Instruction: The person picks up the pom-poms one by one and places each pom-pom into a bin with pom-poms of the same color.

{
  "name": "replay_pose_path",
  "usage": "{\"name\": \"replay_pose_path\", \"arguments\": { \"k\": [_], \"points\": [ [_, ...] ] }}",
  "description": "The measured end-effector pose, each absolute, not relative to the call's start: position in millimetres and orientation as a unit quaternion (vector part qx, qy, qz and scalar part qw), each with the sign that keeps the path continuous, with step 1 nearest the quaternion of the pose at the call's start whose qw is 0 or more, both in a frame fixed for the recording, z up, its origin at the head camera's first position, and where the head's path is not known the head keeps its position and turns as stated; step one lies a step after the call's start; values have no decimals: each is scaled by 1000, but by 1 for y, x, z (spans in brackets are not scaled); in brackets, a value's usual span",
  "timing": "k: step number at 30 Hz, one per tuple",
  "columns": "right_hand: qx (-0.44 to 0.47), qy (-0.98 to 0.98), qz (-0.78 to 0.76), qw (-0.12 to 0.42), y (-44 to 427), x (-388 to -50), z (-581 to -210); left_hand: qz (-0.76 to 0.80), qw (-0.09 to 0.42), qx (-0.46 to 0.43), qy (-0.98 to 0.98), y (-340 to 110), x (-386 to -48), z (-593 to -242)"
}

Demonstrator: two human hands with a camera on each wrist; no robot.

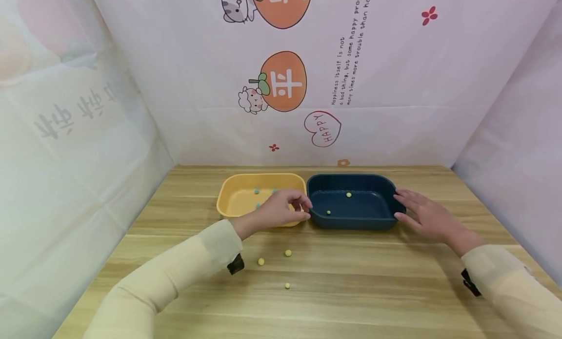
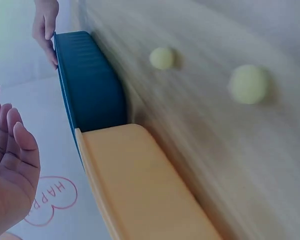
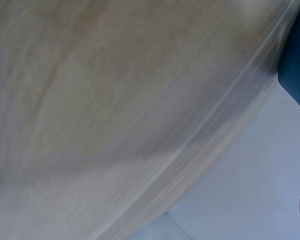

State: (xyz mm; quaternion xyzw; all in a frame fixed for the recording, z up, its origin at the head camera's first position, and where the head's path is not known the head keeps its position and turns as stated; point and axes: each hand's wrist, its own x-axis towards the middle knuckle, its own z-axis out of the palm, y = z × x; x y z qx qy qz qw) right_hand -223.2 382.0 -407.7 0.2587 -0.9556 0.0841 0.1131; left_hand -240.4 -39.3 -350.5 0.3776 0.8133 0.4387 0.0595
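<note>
My left hand (image 1: 281,208) hovers over the inner corner where the yellow tray (image 1: 237,202) meets the dark blue tray (image 1: 353,224). Its fingers are loosely bent, and nothing shows in the palm in the left wrist view. At the blue tray's right end, my right hand (image 1: 429,216) rests fingers and thumb by the rim, fairly straight. Inside the blue tray lie two small yellow balls, one at the back (image 1: 349,195) and one near the front (image 1: 328,212). Small teal balls (image 1: 256,191) lie in the yellow tray, partly hidden by my left hand.
On the wooden table (image 1: 351,280), in front of the trays, are three small yellow balls: one nearest the trays (image 1: 288,253), one to the left (image 1: 261,262) and one closest to me (image 1: 287,286). A printed white cloth (image 1: 395,85) hangs behind and at both sides.
</note>
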Motion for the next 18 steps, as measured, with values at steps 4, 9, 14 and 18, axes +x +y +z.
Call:
{"name": "replay_pose_path", "arguments": {
  "k": [4,9,14,18],
  "points": [
    [257,-956,85,111,381,-223,-407,457,57,367,808,-59,-230,-355],
    [258,-957,81,109,381,-224,-404,464,75,352,809,-80,-218,-361],
    [262,-956,80,109,381,-224,-404,464,95,342,812,-98,-206,-369],
    [263,-955,78,110,381,-224,-406,463,104,331,816,-109,-199,-378]
  ]
}}
